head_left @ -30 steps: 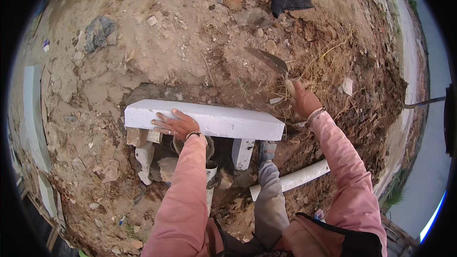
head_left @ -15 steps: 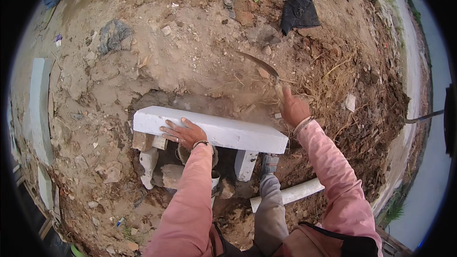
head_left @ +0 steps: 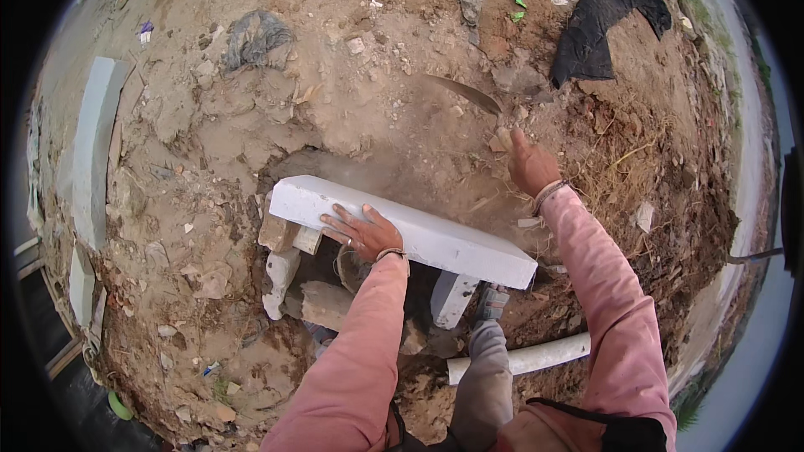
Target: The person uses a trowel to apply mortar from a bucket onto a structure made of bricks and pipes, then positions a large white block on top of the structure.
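Note:
My left hand (head_left: 368,234) lies flat, fingers spread, on a long white beam-like block (head_left: 456,238). The block bridges a dug hollow, with a shorter white block (head_left: 454,299) under its right part and brown stones (head_left: 275,233) under its left end. Beyond the block's right end, my right hand (head_left: 533,166) grips a sickle (head_left: 469,95) by its light handle. Its curved blade points forward and left, over the soil. Fingers cover most of the handle. A shoe (head_left: 494,301) shows just below the block's right part.
A white pipe-like piece (head_left: 523,357) lies near my leg. Rubble (head_left: 327,305) fills part of the hollow. Further off lie black cloth (head_left: 599,29), a grey crumpled bag (head_left: 255,40) and, at left, a long pale block (head_left: 94,151). Roots and loose soil (head_left: 636,146) are at right.
The view has shifted, so the scene sits further right and slightly turned. My right hand with the sickle has moved forward, away from the block. My left hand stays on the block.

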{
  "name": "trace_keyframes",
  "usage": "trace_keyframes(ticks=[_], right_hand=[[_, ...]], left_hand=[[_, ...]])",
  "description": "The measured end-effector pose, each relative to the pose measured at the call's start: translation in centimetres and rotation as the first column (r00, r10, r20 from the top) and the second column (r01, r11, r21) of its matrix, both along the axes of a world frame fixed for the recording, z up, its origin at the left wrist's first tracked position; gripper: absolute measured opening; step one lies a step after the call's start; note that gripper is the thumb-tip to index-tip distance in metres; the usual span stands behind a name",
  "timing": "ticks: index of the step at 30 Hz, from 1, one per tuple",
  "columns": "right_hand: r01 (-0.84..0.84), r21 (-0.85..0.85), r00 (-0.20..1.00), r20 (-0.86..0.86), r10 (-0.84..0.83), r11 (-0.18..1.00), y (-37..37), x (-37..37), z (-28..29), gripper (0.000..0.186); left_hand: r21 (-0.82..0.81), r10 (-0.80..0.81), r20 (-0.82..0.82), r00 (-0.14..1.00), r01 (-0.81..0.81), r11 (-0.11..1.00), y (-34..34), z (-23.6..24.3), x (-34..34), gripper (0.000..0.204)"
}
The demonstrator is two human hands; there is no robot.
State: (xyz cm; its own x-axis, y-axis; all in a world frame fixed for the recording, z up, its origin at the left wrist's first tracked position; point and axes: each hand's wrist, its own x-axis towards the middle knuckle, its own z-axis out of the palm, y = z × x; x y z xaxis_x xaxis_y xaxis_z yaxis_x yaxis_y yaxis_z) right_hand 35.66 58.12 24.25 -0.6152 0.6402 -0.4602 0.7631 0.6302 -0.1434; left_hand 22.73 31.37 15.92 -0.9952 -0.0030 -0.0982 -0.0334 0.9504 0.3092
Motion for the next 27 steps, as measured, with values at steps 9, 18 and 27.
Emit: trace_keyframes(ticks=[9, 18, 27], right_hand=[[-0.059, 0.019, 0.991, -0.122, 0.061, 0.998, 4.2, -2.7, -6.8, 0.038], [-0.134, 0.067, 0.963, -0.225, 0.146, 0.989, 1.2, -7.6, -1.1, 0.036], [-0.198, 0.018, 0.980, 0.003, 0.198, 0.980, 2.4, -6.7, -7.3, 0.031]], left_hand=[[0.057, -0.005, 0.040, 0.999, 0.002, 0.998, 1.5, 0.7, -0.1, 0.062], [-0.007, -0.007, 0.029, 1.000, 0.008, 1.000, 0.3, 0.9, 0.0, 0.064], [0.034, -0.022, -0.010, 1.000, 0.022, 0.999, 1.7, 0.5, 0.1, 0.064]])
